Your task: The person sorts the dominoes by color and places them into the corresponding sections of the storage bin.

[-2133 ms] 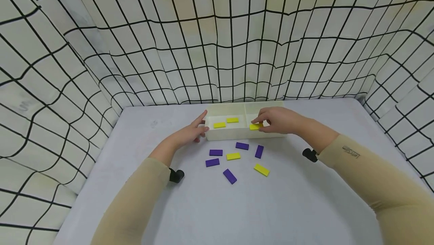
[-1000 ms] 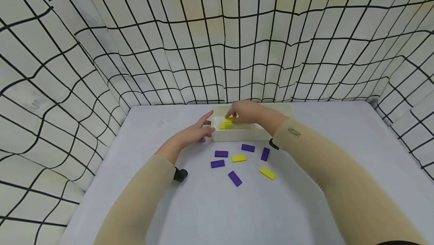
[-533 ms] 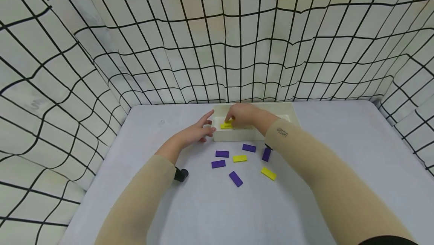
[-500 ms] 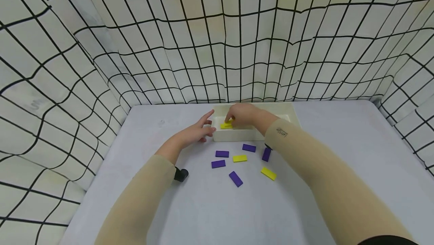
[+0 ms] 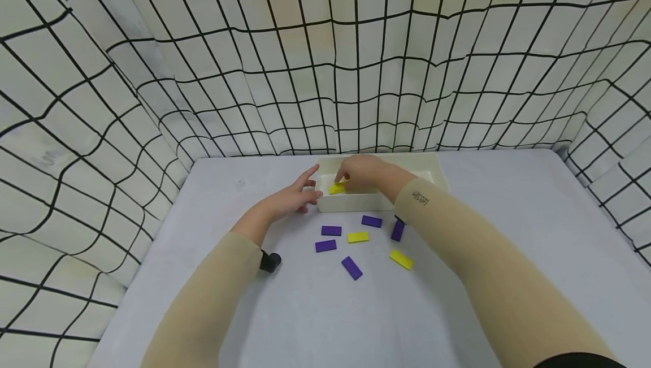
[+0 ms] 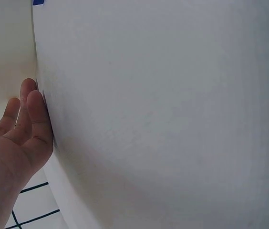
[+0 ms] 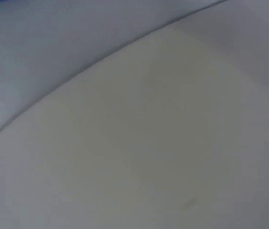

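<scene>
Box (image 5: 356, 204), long, shallow and off-white, is set at the far edge of the tabletop (image 5: 285, 323), and both hands are brought to it! Its near left corner is touched by the left hand (image 5: 290, 198), the thumb laid against the wall, the fingers spread, the index pointed up along the end. In the left wrist view, too, those fingers are seen apart.

Over the rim, the right hand (image 5: 362, 171) is dipped into the left part of the box, its fingers bent down right at the yellow pieces (image 5: 335, 189) lying there. Whether one is pinched cannot be told; the contact is hidden by the hand itself, and the right wrist view is blurred.

Out in front, seven pieces are scattered flat! A yellow bar (image 5: 358, 237) is ringed loosely by purple pieces (image 5: 325, 246), five in all, one of them partly covered by the black device at the right wrist. A second yellow bar (image 5: 401, 260) is laid aslant to the right, nearer the person. Both arms are covered by beige sleeves (image 5: 198, 300), the right one marked with dark lettering, and everything is backed by a white wall (image 5: 305, 88) crossed by black grid lines.
</scene>
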Motion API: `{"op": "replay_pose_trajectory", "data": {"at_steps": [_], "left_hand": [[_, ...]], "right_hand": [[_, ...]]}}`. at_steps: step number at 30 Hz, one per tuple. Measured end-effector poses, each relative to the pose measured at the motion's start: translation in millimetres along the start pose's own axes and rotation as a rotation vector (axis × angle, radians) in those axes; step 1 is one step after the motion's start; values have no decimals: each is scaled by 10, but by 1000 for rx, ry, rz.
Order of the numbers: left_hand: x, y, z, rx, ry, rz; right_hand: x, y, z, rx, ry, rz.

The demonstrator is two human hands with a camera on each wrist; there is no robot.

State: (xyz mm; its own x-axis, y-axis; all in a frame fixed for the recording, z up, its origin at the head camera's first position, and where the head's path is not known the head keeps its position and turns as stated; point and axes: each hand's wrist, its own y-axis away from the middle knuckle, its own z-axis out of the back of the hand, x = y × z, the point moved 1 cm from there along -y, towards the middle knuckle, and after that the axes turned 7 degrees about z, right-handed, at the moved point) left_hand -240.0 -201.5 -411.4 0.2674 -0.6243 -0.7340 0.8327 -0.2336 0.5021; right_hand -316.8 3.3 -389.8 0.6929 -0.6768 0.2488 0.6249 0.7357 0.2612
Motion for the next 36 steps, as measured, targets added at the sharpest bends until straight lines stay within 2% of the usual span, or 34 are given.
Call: {"op": "replay_pose_trajectory", "data": {"at_steps": [8, 16, 19, 27, 36], "left_hand": [[16, -29, 12, 0, 2, -1], [-28, 15, 7, 3, 8, 14], [9, -29, 5, -5, 9, 19], [17, -32, 10, -11, 17, 12], [28, -45, 4, -7, 26, 9]], "right_hand": [[-33, 73, 95, -20, -12, 22], [-59, 216, 215, -51, -41, 27], [-61, 314, 261, -76, -44, 42], [-64, 604, 333, -108, -8, 102], [-6, 1033, 241, -99, 30, 120]]}}
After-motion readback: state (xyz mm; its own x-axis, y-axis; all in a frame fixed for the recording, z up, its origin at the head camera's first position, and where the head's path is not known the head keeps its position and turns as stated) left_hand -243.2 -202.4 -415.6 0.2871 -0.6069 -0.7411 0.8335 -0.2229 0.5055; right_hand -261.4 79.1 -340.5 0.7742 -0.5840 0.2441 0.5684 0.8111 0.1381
